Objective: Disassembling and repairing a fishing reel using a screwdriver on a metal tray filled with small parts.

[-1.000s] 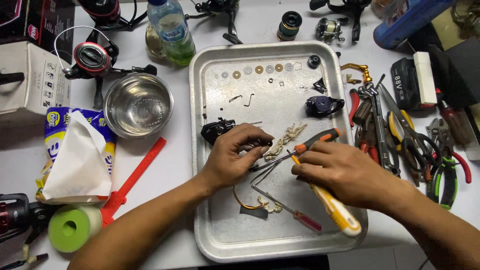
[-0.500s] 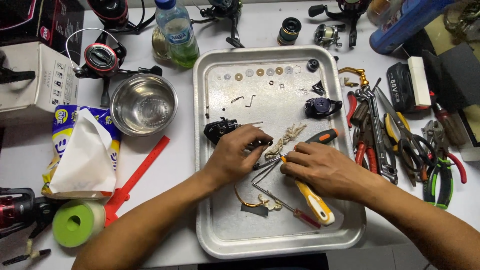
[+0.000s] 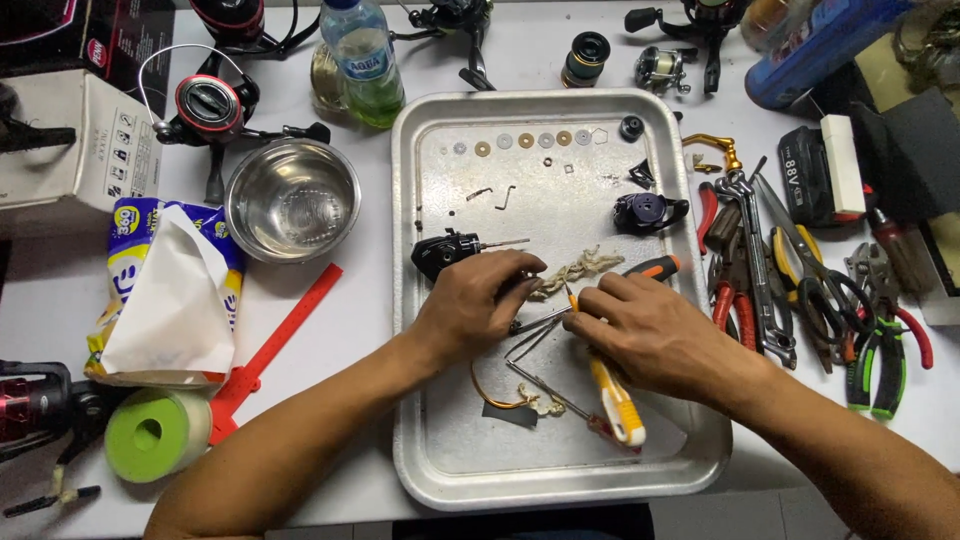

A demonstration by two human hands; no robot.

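The left hand pinched a small metal part; the right hand pinched thin metal tweezers. A slip could have flicked it off the shallow aluminium tray.

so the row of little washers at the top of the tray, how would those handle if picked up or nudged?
The washers look thin and flat, so probably very light and fiddly to pinch off the metal tray. A nudge would likely slide them on the smooth surface. Lying flat, they seem unlikely to roll, and the raised rim should contain them.

White table: metal tray, steel bowl, pliers, tissue pack.
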